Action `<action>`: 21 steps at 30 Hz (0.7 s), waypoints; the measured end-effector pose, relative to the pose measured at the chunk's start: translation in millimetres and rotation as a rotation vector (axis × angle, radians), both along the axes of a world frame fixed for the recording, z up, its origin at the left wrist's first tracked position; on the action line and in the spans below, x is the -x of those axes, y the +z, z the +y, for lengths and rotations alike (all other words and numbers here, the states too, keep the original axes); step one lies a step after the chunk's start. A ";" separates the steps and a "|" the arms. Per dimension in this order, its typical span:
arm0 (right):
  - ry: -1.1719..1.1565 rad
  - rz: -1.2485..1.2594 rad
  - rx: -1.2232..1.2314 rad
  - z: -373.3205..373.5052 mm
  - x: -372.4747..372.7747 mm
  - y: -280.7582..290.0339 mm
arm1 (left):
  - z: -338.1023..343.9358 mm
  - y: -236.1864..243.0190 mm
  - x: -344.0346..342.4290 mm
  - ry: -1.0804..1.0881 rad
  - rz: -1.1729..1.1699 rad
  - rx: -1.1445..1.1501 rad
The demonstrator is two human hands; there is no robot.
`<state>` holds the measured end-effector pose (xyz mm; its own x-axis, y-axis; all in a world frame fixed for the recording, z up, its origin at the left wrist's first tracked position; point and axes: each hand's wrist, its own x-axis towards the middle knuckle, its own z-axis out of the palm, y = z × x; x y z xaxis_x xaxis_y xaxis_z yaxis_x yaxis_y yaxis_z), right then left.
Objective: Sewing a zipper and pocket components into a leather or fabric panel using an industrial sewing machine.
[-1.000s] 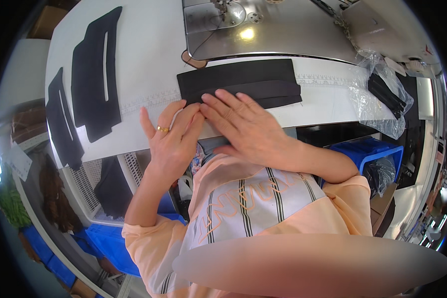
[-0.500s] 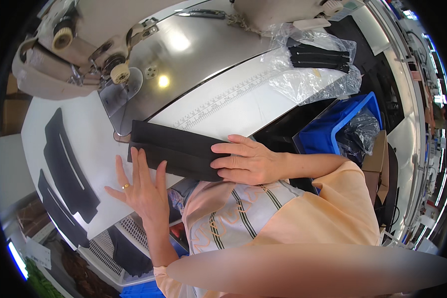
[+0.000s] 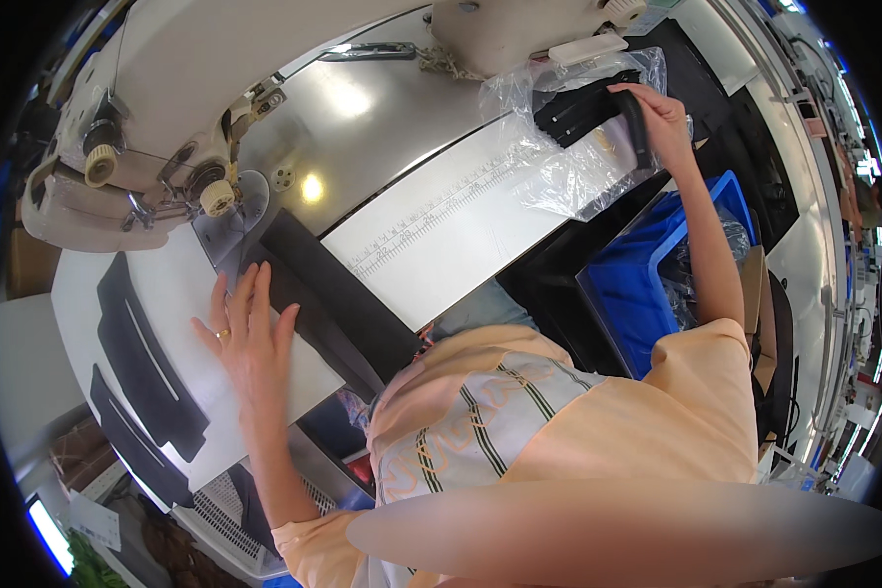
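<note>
My left hand (image 3: pixel 252 338) is open, fingers spread, its fingertips at a black folded fabric panel (image 3: pixel 338 309) lying slantwise beside the sewing machine (image 3: pixel 147 108). My right hand (image 3: pixel 657 122) grips a dark strip (image 3: pixel 635 137), apparently a zipper, over a clear plastic bag (image 3: pixel 578 196) that holds more black strips (image 3: pixel 568 113). Two dark cut pieces with long slots (image 3: pixel 142 363) lie left of my left hand on the white table.
The white table (image 3: pixel 412 274) carries a printed ruler beside the steel machine bed (image 3: pixel 353 157). A blue bin (image 3: pixel 627 274) with bagged material stands below at the right, near cardboard (image 3: pixel 755 294). A white perforated basket (image 3: pixel 225 519) sits at the lower left.
My right hand has left the fabric panel and reached up-right to the bag, where it took hold of a dark strip. The panel now lies more steeply, with my left hand beside it.
</note>
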<state>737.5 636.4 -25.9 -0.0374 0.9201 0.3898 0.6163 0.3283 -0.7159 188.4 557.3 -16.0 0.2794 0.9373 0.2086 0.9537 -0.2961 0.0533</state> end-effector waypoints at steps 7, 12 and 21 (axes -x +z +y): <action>0.142 0.108 -0.097 -35.3 112.5 86.8 | 0.6 2.0 2.8 0.050 -0.136 0.039; 0.748 0.117 -0.190 -62.7 282.5 52.7 | 11.2 -1.1 2.1 -0.093 -0.093 -0.099; 0.854 -0.229 -0.341 -18.7 349.7 -7.9 | 19.5 -15.7 16.1 -0.206 -0.219 -0.140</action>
<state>387.9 617.7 -33.8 -0.7543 0.3839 0.5326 0.1844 0.9025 -0.3893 172.4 576.8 -31.8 0.3948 0.8234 0.4076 0.8433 -0.5009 0.1950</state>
